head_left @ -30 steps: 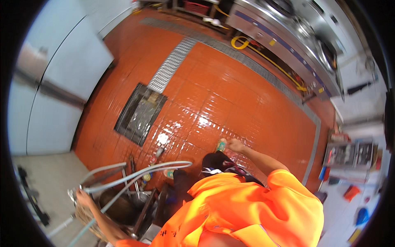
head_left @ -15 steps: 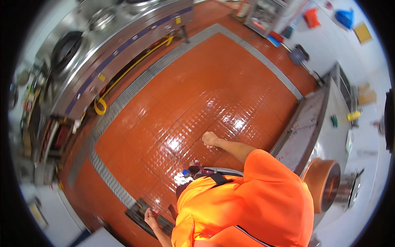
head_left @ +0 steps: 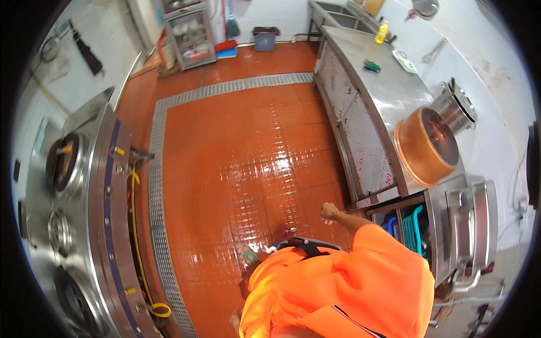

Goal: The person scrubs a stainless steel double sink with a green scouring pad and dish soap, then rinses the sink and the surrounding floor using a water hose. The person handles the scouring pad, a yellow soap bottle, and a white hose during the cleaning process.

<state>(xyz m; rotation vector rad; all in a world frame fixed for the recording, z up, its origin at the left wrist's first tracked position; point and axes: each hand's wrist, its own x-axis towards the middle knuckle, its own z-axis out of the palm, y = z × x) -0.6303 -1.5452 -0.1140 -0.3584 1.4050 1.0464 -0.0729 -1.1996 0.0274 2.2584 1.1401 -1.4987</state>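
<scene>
My right hand (head_left: 330, 213) hangs over the wet orange-red tiled floor (head_left: 225, 146), close to the lower corner of the steel counter. Its fingers are loosely curled, and no object shows in them. Low beside my orange shirt, only a bit of my left hand (head_left: 235, 319) is visible; the shirt and the angle hide its fingers. Neither hand touches anything that I can see. To the right, a big copper-coloured pot (head_left: 420, 149) lies tipped on the steel counter (head_left: 360, 53), its dark inside or base turned away from me.
A steel wok range (head_left: 101, 186) runs along the left, with a yellow hose (head_left: 135, 225) beneath. Metal drain grating (head_left: 158, 186) borders the floor. At the back stand a cabinet (head_left: 190, 36), a grey bin (head_left: 264, 40) and a red broom (head_left: 226, 45). Teal baskets (head_left: 412, 231) sit under the right counter.
My view has swung leftward, bringing the counter and baskets more into sight. My right hand is now nearer the counter; my left hand has dropped mostly behind the shirt.
</scene>
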